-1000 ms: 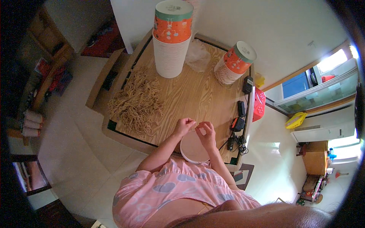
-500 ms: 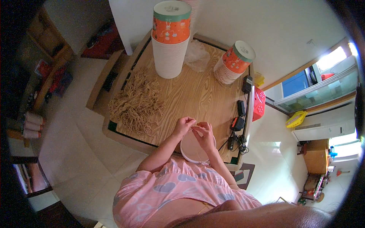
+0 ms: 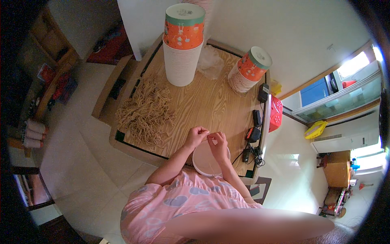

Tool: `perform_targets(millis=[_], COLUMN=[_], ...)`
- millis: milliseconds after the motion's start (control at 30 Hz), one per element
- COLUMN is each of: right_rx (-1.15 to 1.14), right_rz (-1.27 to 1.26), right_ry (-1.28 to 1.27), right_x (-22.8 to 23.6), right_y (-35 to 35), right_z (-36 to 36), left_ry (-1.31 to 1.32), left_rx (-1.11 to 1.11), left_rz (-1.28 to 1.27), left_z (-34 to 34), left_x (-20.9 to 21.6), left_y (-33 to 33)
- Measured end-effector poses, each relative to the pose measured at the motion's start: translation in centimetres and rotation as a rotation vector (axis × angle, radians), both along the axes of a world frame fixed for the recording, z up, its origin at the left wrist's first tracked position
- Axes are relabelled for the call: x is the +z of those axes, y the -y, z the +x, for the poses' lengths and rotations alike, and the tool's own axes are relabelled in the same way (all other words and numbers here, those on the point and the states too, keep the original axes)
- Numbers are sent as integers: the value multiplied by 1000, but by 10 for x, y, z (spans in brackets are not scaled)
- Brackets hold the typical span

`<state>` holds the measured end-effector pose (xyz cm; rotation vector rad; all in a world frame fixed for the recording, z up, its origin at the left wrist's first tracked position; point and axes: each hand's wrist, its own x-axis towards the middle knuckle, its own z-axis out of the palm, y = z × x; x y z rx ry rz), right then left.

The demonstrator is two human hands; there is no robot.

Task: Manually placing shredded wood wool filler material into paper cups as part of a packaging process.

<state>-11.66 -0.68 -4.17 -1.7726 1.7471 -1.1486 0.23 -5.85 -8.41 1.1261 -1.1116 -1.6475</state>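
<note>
A wood-grain worktop (image 3: 199,107) fills the middle of the frame. At its upper part rises a tall stack of nested paper tubs (image 3: 184,44), the uppermost orange with a green band, partly hiding another stack (image 3: 204,5) behind. A loose heap of tan twisted cords (image 3: 147,112) covers the worktop's left side. A shorter stack of nested tubs (image 3: 250,70) stands at the upper right corner. At lower centre, a round pale tub (image 3: 204,160) with a white rim lies against the pink garment (image 3: 191,191); the right hand and forearm cover part of it. Crumpled clear film (image 3: 210,62) lies between the stacks. A red plastic basket (image 3: 276,114) sits just beside the worktop's right edge. The left hand (image 3: 197,136) and right hand (image 3: 219,143) meet above the tub's upper rim, each with thumb and fingertips pinched together; what lies between them is too small to tell. Along the right edge run black power adapters (image 3: 263,93) and tangled cables (image 3: 256,156).
</note>
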Motion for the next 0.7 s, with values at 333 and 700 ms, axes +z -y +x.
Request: perform_targets(millis=[333,700], right_rx=[-63,-20], right_rz=[5,-58], right_ry=[108,-95], right_x=[5,-3], right_y=[4,3], right_z=[0,-5], left_ry=[202,119], left_rx=[-98,-83], left_rz=[-130,98], left_z=[7,6], left_x=[-10,-11], left_y=[0,2])
